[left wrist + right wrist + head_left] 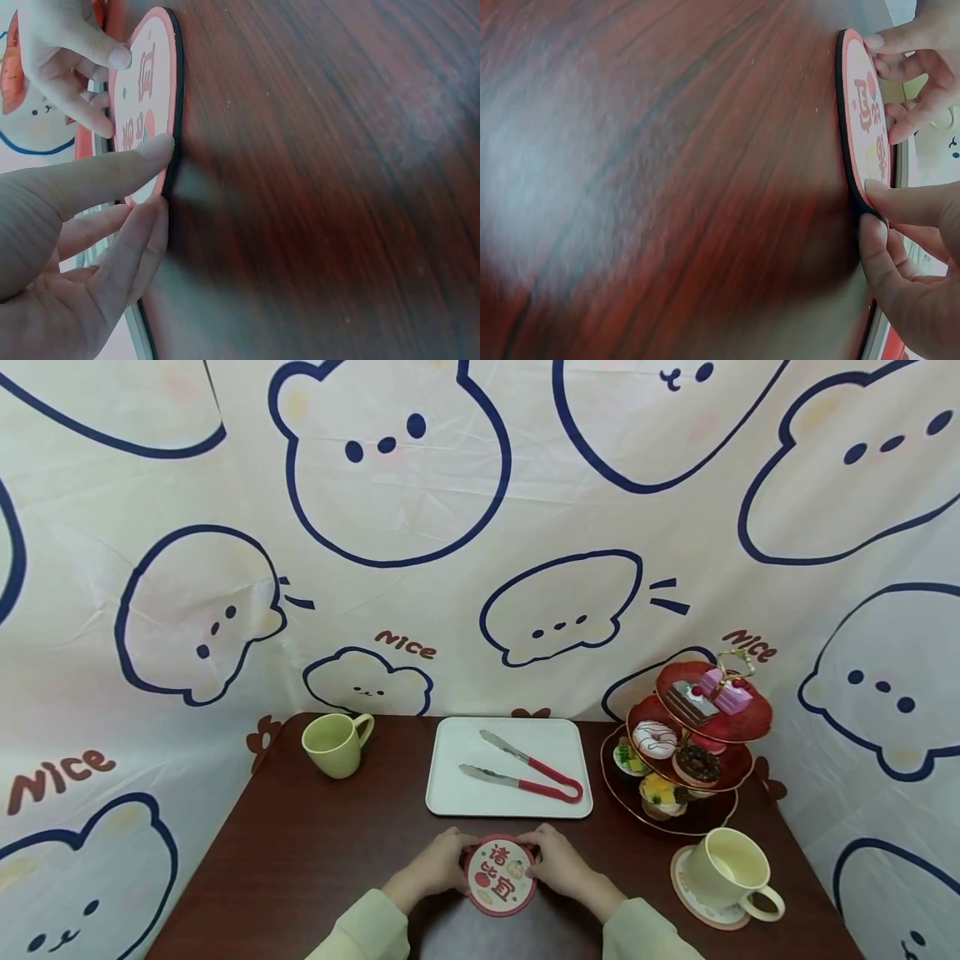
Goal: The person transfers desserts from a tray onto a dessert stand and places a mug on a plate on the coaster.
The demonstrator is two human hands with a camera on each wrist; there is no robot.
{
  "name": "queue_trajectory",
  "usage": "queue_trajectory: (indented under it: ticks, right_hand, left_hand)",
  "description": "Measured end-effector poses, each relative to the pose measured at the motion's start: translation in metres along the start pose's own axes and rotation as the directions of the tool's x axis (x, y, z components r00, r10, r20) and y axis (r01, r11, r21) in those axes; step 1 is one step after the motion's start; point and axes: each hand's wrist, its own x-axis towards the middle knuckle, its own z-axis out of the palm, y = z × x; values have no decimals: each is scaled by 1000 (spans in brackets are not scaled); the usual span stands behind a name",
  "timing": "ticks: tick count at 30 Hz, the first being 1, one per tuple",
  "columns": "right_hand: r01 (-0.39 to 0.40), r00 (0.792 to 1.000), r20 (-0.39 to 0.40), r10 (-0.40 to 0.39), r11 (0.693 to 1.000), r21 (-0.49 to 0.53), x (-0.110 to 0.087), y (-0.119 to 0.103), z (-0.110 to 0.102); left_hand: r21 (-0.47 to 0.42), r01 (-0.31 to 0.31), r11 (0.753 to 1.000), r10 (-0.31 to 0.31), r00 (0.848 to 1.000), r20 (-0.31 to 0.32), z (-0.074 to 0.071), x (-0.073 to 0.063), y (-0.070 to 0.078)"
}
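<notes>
Both hands hold a round red-rimmed coaster (500, 876) with red characters, close over the brown table. My left hand (444, 862) pinches its left edge, thumb on top and fingers at the rim, as the left wrist view shows on the coaster (154, 97). At the opposite edge my right hand (557, 862) pinches it the same way; in the right wrist view its thumb lies on the face of the coaster (864, 120). Whether the coaster's underside touches the table is hard to tell.
Behind the hands lies a white tray (442, 768) with red-handled tongs (551, 791). A green mug (333, 747) stands back left. At right are a three-tier stand (757, 718) of cakes and donuts and a pale yellow mug (723, 868) on another coaster (686, 893).
</notes>
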Motion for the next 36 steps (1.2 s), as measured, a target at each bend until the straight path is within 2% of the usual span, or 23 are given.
queue_trajectory:
  ticks: [5,9,14,17,20,23,29,36]
  right_hand:
    - [-3,1000,2,3,1000,8,-5,6,-9]
    - [4,1000,-2,-4,1000,15,-9,18,-19]
    - [-21,1000,-5,21,999,31,-17,31,-31]
    - [-42,999,-8,42,998,45,-21,37,-36]
    - [-61,998,-12,61,997,51,-25,40,-41]
    - [-62,998,-21,63,997,45,-28,44,-45]
    - [-104,992,-60,107,994,43,-33,49,-53]
    - [-180,979,-93,182,983,30,-39,59,-64]
  left_hand:
    - [-21,-28,999,29,1000,9,-2,-1,-2]
    - [-96,-43,995,42,999,-5,-6,-3,-6]
    - [-215,-41,976,35,999,-31,-12,-6,-12]
    - [-209,-68,976,54,996,-74,-17,-8,-16]
    - [-163,-108,981,85,986,-142,-22,-9,-22]
    - [-159,-114,981,81,977,-198,-27,-11,-28]
    - [-179,-62,982,11,962,-271,-41,-21,-42]
    - [-174,12,985,-79,920,-384,-64,-32,-57]
